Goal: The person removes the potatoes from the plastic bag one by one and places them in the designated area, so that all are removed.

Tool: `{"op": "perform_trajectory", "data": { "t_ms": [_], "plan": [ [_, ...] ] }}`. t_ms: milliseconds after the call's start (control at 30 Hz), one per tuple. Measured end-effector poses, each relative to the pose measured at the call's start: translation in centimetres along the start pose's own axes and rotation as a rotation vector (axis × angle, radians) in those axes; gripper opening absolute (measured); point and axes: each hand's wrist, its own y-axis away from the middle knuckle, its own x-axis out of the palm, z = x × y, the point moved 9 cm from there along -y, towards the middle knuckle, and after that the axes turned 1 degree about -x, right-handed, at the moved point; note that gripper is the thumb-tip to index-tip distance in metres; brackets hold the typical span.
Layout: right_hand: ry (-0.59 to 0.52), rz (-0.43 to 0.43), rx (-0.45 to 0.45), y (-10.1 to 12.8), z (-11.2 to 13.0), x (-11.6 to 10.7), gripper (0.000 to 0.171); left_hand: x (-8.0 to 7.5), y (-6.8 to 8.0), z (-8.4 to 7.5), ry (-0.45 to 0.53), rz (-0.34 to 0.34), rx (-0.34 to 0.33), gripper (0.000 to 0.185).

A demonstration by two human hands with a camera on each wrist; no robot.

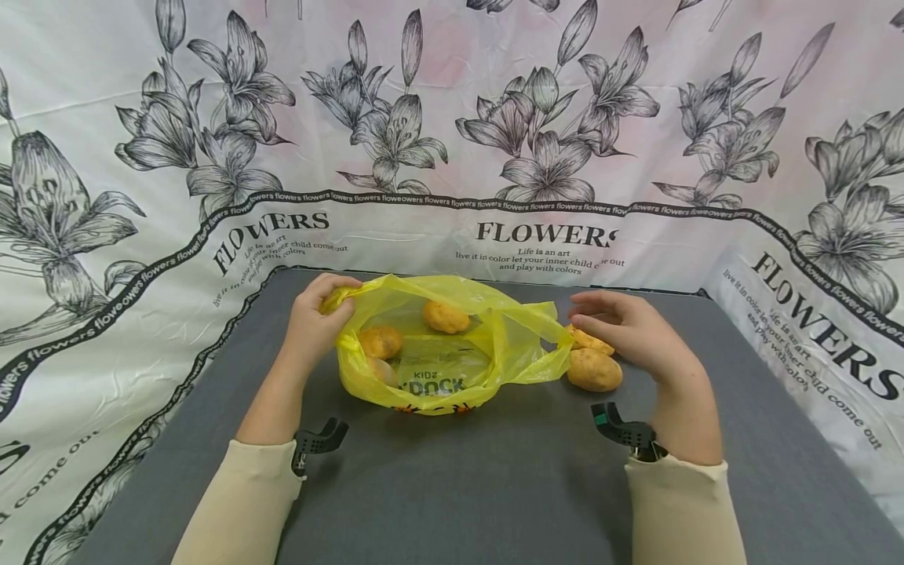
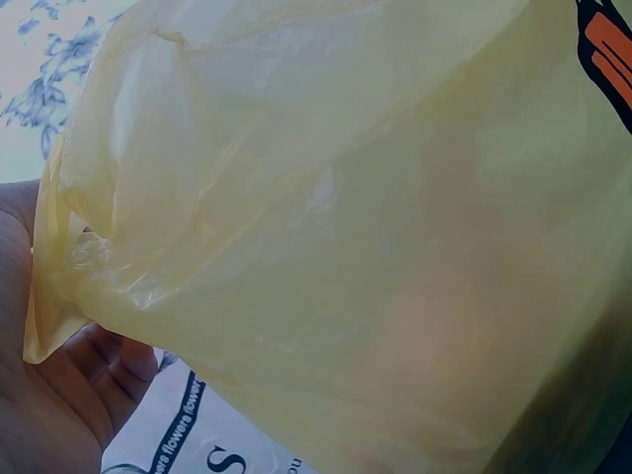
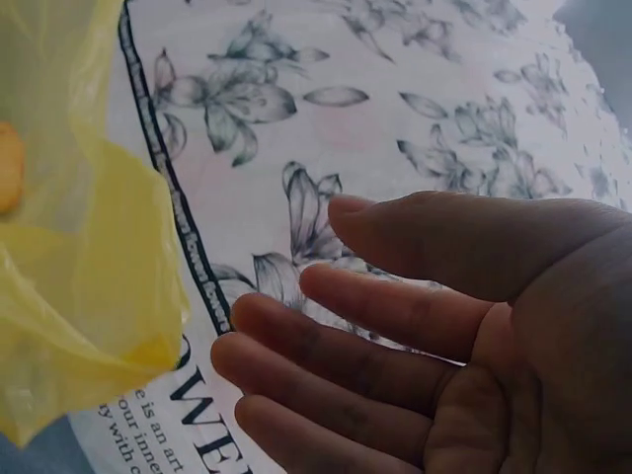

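My left hand (image 1: pixel 314 322) grips the yellow bag's (image 1: pixel 431 369) rim, holding it wide; my right hand (image 1: pixel 625 329), fingers relaxed, hovers over two potatoes (image 1: pixel 595 369) outside. Next, grasp one.

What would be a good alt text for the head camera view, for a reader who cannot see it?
A person's left hand grips the rim of an open yellow plastic bag with potatoes inside on a grey table. The open right hand hovers over two more potatoes beside the bag. A flower-printed cloth hangs behind.
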Motion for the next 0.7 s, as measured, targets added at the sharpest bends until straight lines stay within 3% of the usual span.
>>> {"op": "perform_trajectory", "data": {
  "t_ms": [700],
  "plan": [
    [-0.056, 0.018, -0.068, -1.2, 1.9, 2.7, 0.045, 0.1, 0.0, 0.4, -0.005, -0.002, -0.017, 0.021]
  ]
}}
